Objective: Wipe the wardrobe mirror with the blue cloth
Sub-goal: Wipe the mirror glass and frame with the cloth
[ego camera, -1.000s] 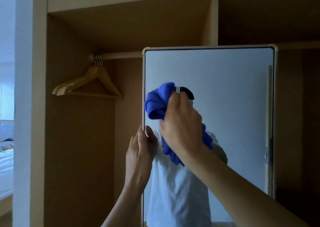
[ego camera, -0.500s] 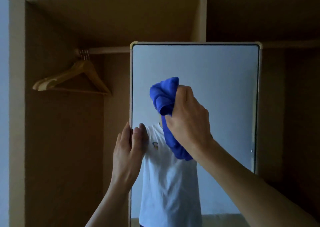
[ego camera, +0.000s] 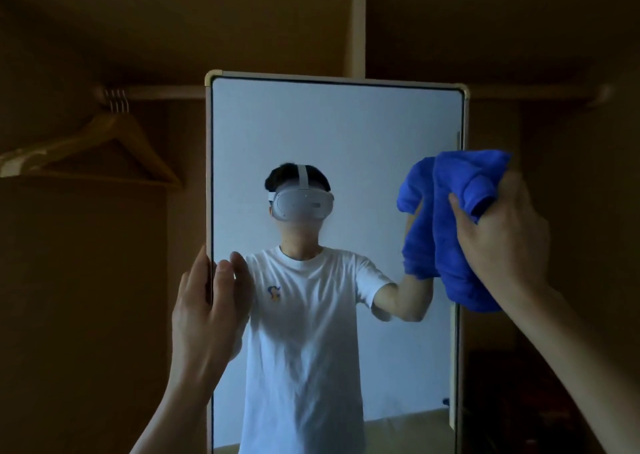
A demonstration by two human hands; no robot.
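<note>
Gripping blue cloth (ego camera: 446, 218), right hand (ego camera: 505, 232) has reached right edge of mirror (ego camera: 332, 128).

Open wooden wardrobe (ego camera: 86, 298), interior dim. Horizontal hanging rail (ego camera: 162, 92) across the upper part, behind an upright divider (ego camera: 358, 28). Wooden coat hangers (ego camera: 104, 142) hooked close together near the rail's left end, hanging side by side. Framed mirror (ego camera: 332, 128) upright in front of the divider, covering the rail's middle stretch.

A home: a brown wardrobe (ego camera: 86, 280) with wooden hangers (ego camera: 116, 124) on a rail (ego camera: 166, 92) and a mirror (ego camera: 329, 124).
</note>
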